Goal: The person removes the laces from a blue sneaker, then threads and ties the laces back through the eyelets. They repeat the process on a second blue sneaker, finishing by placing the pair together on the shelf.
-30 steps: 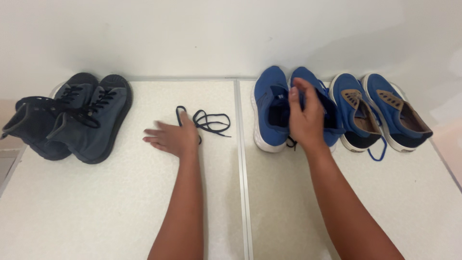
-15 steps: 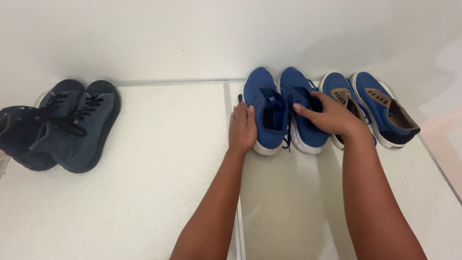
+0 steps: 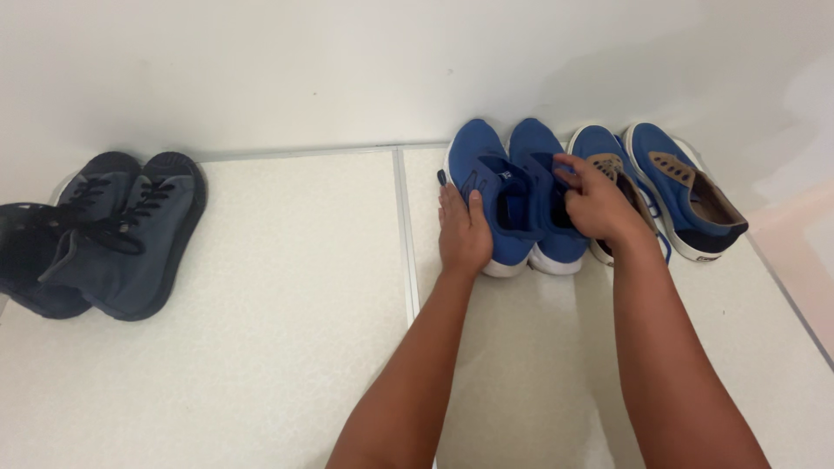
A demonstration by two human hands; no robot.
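Observation:
A pair of bright blue sneakers with white soles stands against the wall, toes to the wall. My left hand [image 3: 463,230] lies flat against the outer side of the left blue sneaker [image 3: 486,178]. My right hand [image 3: 595,201] rests on the right blue sneaker [image 3: 537,152], fingers curled at its opening. Whether the fingers pinch anything there is not visible.
A second blue pair with tan lining [image 3: 686,187] stands just right of my right hand. A dark grey high-top pair [image 3: 113,230] with black laces lies at far left. White speckled floor panels meet at a seam [image 3: 407,260]; a white wall [image 3: 347,69] bounds the back.
My left hand left the loose black lace and moved right onto the left blue sneaker. The view shifted right, and the lace is no longer seen.

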